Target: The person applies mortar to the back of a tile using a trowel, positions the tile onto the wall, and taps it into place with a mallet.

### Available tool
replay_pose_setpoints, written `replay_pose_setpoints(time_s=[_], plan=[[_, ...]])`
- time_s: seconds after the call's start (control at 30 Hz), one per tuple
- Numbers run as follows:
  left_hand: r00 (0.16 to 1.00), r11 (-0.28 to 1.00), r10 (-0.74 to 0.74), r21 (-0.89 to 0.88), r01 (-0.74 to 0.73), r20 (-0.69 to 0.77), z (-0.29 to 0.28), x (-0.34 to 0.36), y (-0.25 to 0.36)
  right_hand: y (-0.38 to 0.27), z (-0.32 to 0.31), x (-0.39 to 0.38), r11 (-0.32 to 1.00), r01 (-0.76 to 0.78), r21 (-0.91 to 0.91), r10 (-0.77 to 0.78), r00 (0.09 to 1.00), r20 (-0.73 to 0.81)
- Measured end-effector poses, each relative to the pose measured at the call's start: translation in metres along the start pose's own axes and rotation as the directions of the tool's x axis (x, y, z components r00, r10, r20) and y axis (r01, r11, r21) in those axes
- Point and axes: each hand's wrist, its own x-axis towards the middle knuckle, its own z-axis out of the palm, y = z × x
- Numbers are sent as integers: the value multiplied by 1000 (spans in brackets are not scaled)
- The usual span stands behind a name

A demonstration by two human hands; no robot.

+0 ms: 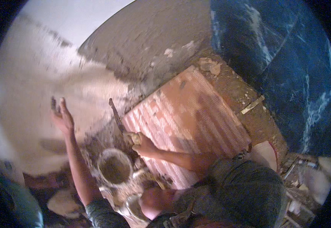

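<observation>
**Mortar-caked trowel gripped beside the bucket, other palm against the wall**

Grey mortar coated nearly everything near the person's hands. The right hand [142,143] rested on the lower left corner of a ribbed reddish slab [188,117], its fingers wrapped round the lumpy, mortar-covered handle of a trowel [116,114]. The thin blade pointed up and away, towards the wall, probably so it stayed within easy reach of the mix. Just below and left of that hand stood a small round bucket [115,167], its rim crusted pale and its inside dark with wet mortar; it sat between the two forearms, handy to either.

The left hand [62,116] was stretched out to the pale plastered wall [32,95], fingers spread fairly wide and seemingly pressed flat to the surface, holding nothing that could be made out; a dark smudge showed at the fingertips. Whether the palm steadied the body or felt the plaster, I could not tell.

Reddish earth [249,110] and rubble lay beyond the slab, with a dark blue sheet [287,57] to the right.
</observation>
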Motion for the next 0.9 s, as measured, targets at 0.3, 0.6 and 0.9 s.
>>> replay_pose_setpoints(time_s=[0.3, 0.6, 0.9], plan=[[816, 819, -562, 52, 572, -134, -241, -356, -23, 53, -6, -50, 812, 452, -369, -203, 812, 547], [21, 44, -997, -341, 939, -72, -275, -629, -43, -5, 82, -109, 229, 782, -579, 329, 498, 802], [165, 270, -962, -671, 690, -217, -211, -592, 9, 21, 144, -105, -203, 880, -430, 600, 459, 656]])
